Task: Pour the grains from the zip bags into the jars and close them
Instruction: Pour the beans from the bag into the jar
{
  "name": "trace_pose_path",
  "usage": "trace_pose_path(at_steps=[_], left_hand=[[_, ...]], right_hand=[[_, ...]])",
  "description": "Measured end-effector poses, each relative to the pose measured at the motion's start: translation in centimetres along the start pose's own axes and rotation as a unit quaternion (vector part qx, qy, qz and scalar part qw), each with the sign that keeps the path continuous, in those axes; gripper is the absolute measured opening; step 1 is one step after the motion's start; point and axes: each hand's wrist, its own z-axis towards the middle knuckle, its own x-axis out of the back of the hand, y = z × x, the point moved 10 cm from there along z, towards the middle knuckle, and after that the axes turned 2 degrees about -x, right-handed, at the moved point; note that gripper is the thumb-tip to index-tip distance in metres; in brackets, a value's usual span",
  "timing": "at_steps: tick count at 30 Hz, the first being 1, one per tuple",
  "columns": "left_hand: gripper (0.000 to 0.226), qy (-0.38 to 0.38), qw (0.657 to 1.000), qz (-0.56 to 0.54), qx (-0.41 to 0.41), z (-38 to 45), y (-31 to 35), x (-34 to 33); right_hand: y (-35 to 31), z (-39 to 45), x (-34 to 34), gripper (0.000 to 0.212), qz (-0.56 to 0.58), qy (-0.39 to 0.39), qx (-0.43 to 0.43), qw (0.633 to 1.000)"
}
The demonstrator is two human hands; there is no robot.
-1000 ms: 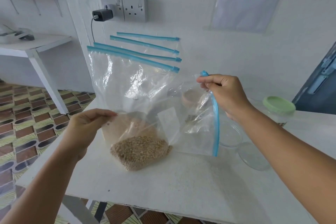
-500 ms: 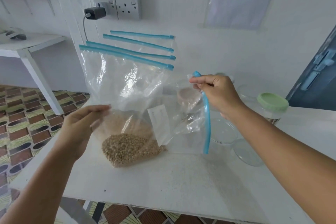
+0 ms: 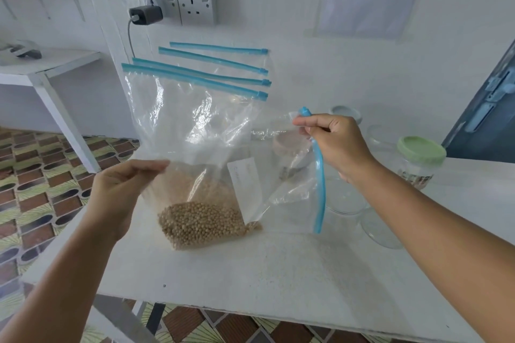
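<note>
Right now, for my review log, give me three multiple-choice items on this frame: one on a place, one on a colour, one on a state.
1. Where do the round tan grains lie?
A. in the bottom of a zip bag on the table
B. in the green-lidded jar
C. spilled on the floor

2. What colour are the zip strips on the standing bags?
A. red
B. blue
C. yellow

3. What is the right hand doing?
A. lying flat on the table
B. gripping a jar lid
C. pinching the top corner of an empty zip bag

Answers:
1 A, the grains sit heaped inside the clear bag resting on the white table.
2 B, all the strips along the bag tops are blue.
3 C, thumb and fingers close on the bag's corner by its blue zip end, and the bag hangs from them.
</note>
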Motion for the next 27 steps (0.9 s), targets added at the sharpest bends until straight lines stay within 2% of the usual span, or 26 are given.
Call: trace_pose_path(at_steps=[2,7,10,13,16,18,19,22,25,27], left_hand=[[0.029,-0.001,1.000,-0.011,-0.002,-0.1,-0.2,-0.4],[0.014,-0.090,0.993,-0.027,0.065,-0.8,-2.1,-0.8],[0.055,-0.133,0.988,-0.046,0.068,-1.6,-2.9,-0.1],[0.064,-0.163,0.981,-0.045,0.092,-3.3,-4.6,0.1],[0.059,-0.150,0.983,-0.047,0.098,-4.0,-5.6,-0.3],[0.029,-0.117,0.989,-0.040,0.084,-3.9,-5.6,-0.6],[0.023,-0.095,0.992,-0.039,0.078,-3.8,-5.7,-0.7],[0.027,-0.053,0.994,-0.053,0.074,-3.9,-6.4,-0.5],[0.030,-0.066,0.994,-0.045,0.079,-4.4,-6.5,-0.6],[0.060,-0.088,0.993,-0.026,0.076,-4.6,-6.8,-0.8]], right_hand=[[0.0,0.0,0.1,0.037,0.001,0.002,0.001,1.000],[0.3,-0.6,-0.1,0.035,0.005,-0.014,0.002,1.000],[0.3,-0.7,-0.3,0.036,0.000,-0.026,0.006,1.000],[0.5,-0.9,-0.9,0.030,0.012,-0.082,-0.002,0.997],[0.8,-1.7,-2.1,0.030,-0.004,-0.180,-0.028,0.983],[1.0,-2.0,-2.4,0.034,-0.017,-0.195,-0.035,0.980],[1.0,-2.0,-2.4,0.033,-0.020,-0.192,-0.033,0.981],[1.1,-2.3,-2.7,0.031,-0.040,-0.219,-0.026,0.974],[1.5,-3.0,-2.6,0.033,-0.053,-0.264,-0.032,0.963],[1.8,-3.1,-2.4,0.029,-0.055,-0.268,-0.035,0.961]])
